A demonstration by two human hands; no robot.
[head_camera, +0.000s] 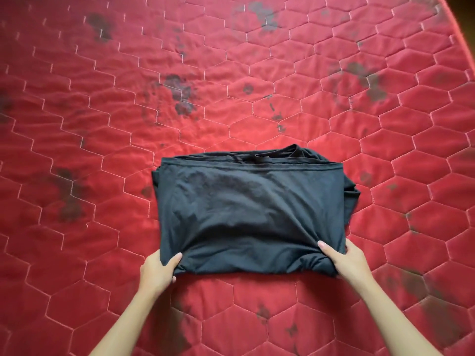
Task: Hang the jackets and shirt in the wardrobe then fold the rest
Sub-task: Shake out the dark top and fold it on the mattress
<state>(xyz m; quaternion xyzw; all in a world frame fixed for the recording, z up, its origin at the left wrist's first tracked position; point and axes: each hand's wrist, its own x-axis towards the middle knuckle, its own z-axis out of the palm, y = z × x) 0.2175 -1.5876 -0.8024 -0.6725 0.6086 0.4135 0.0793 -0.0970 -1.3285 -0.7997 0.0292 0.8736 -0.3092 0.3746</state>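
A dark navy garment (253,209) lies folded into a rough rectangle on the red quilted mattress (102,124). My left hand (158,269) grips its near left corner, thumb on top and fingers tucked under the cloth. At the near right corner, my right hand (343,260) holds the fold the same way, thumb pressing on the fabric. The garment's far edge shows several stacked layers and a hem. No jackets, hangers or wardrobe are in view.
The mattress has a hexagon stitch pattern with dark stains scattered over it. Its right edge (462,44) runs along the upper right corner of the view. Nothing else lies on the mattress around the garment.
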